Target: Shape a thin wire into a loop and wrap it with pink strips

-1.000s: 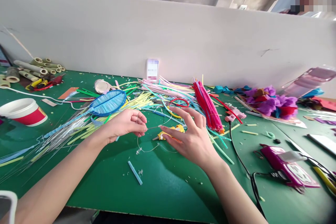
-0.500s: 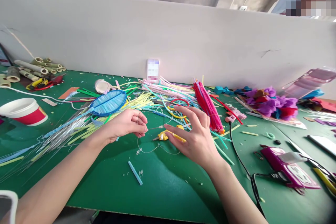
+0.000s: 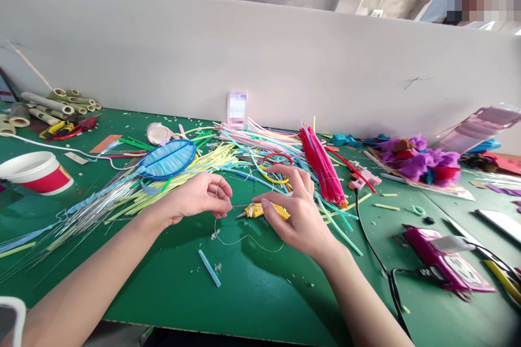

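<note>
My left hand [image 3: 207,195] is closed in a pinch on a thin, pale wire [image 3: 244,237], which hangs below it in a loose curve over the green table. A short straight stretch of the wire runs to my right hand [image 3: 291,206], whose thumb and index finger meet on it while the other fingers are raised and curved. Just behind the right fingertips lies a yellow tool [image 3: 254,210] with a narrow tip, resembling a glue gun. To the left rests a blue oval frame [image 3: 169,159] filled with pale blue material, on a wrapped stem.
Behind my hands lie loose pipe cleaners [image 3: 220,157] and a red-pink bundle [image 3: 321,168]. A paper cup [image 3: 49,176] and bamboo pieces [image 3: 61,104] are left. At right sit a purple power strip [image 3: 448,260] with cables and purple flowers [image 3: 427,157]. A phone [image 3: 236,110] leans on the partition [image 3: 163,54].
My right hand has moved slightly left and down, its thumb and index finger closing together. My left hand has shifted a little right and down. The wire loop hangs lower.
</note>
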`<state>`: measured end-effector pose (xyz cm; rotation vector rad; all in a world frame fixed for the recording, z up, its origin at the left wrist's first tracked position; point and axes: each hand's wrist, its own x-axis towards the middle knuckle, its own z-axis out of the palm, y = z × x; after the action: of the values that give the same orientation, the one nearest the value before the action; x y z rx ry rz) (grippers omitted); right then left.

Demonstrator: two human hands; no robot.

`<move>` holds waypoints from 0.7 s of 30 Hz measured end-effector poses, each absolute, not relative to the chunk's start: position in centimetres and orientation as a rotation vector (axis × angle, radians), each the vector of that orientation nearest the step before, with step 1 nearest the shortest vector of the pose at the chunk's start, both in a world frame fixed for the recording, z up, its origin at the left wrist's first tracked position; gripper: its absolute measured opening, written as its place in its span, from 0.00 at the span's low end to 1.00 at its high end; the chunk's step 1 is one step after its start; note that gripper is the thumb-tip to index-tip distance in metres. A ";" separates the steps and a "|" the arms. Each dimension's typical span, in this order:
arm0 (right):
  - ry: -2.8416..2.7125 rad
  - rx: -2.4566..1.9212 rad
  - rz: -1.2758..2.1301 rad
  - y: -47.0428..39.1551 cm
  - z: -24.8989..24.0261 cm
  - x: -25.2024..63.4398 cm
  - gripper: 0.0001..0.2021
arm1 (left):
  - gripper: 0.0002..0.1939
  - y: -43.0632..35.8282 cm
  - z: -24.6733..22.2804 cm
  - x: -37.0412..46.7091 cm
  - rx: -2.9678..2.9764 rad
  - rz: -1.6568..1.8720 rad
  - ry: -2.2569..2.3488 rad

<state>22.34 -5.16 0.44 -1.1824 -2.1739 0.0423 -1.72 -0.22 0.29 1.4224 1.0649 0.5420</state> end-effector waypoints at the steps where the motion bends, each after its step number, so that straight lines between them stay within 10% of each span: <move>1: -2.152 -1.196 0.086 -5.1 0.4 22.4 0.16 | 0.11 -0.2 0.3 -1.7 1.420 0.543 1.064; 11: -2.112 -1.213 0.376 -4.5 0.0 22.4 0.22 | 0.12 -0.4 0.4 -1.7 1.426 0.532 1.057; 21: -2.221 -1.150 0.075 -4.7 -0.1 22.2 0.03 | 0.12 -0.4 0.3 -1.8 1.418 0.524 1.055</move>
<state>22.24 -4.74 -0.08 -1.1504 -2.2214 0.0747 -1.76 -0.37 0.32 1.4180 1.0553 0.5238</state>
